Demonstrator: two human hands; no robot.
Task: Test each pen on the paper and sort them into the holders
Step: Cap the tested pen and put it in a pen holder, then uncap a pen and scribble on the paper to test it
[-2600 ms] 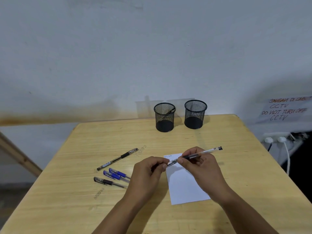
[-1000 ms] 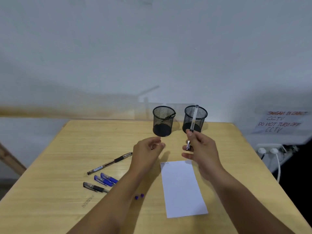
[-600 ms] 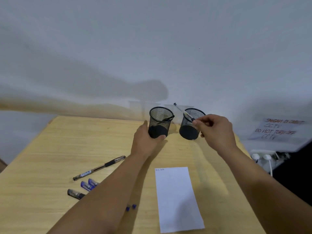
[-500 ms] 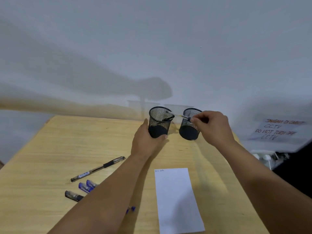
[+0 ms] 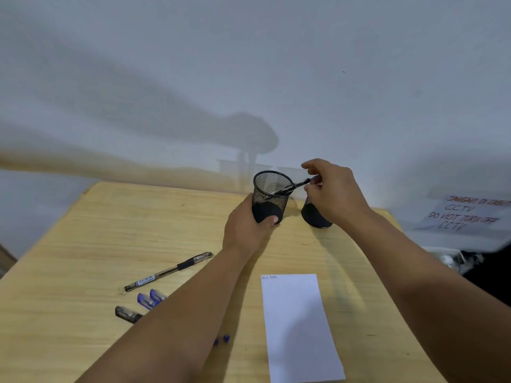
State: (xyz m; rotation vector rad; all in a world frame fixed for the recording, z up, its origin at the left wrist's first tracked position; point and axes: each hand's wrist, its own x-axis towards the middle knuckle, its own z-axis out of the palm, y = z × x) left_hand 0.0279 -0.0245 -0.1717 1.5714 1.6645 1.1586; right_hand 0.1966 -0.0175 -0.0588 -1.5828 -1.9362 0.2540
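My left hand grips the base of the left black mesh holder at the far side of the wooden table. My right hand hovers in front of the right mesh holder, hiding most of it. A black-tipped pen slants into the left holder over its rim, its upper end pinched at my right fingertips, index finger lifted. The white paper lies near me, with small scribbles at its top left corner.
On the table's left lie a long black pen, two blue pens and a dark pen, partly under my left forearm. Two small blue caps sit beside the arm. A handwritten CCTV sign hangs at right.
I capped the pen over the paper, then carried it to the holders. My left hand took hold of the left holder. The pen's tip has now gone down into that holder.
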